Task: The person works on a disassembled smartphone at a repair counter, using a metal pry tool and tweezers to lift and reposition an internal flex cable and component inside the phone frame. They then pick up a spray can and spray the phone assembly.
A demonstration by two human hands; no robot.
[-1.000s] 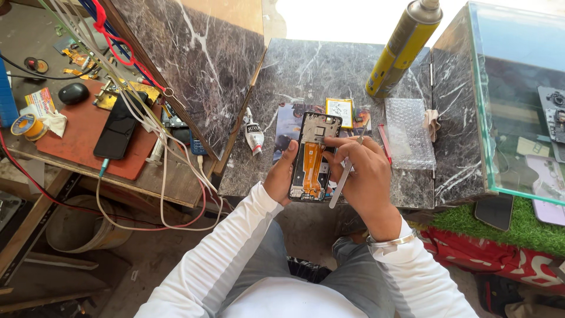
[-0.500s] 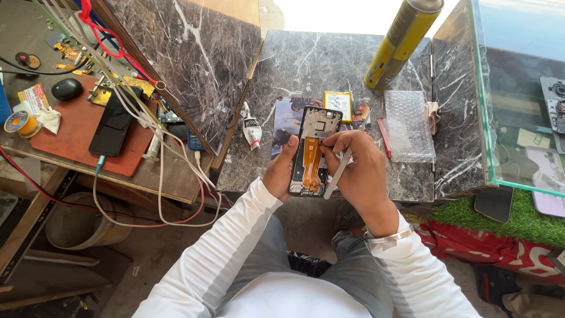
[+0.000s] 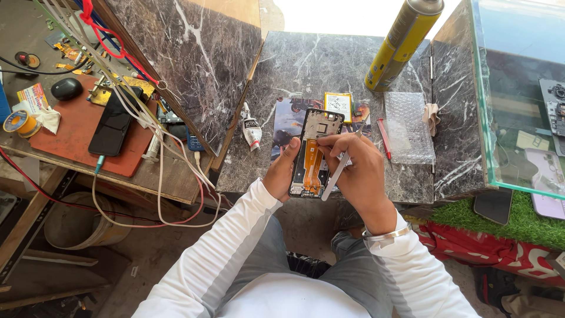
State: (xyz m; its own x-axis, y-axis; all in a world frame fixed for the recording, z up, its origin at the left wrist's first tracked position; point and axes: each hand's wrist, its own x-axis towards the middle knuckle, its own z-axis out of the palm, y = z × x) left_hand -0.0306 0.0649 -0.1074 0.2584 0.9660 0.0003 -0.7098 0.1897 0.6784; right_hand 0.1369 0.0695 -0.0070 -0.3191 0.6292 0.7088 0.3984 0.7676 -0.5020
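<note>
Opened black phone frame with orange flex cable [image 3: 315,154], frame centre: long axis upright, gripped by left hand [image 3: 281,171] fingers; right hand [image 3: 356,171] fingers pinch silver tweezers [image 3: 341,165] over the dark marble worktop [image 3: 306,65].

Left hand [image 3: 281,172] cupped, thumb up, mid-frame — right hand [image 3: 359,171] beside it, fingers pinched; both forearms angle up from below.

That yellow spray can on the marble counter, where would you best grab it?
Around the middle of the yellow spray can, from its open left side. It stands upright, its round body suits a wrapping grip, and the glass case crowds its right.
</note>
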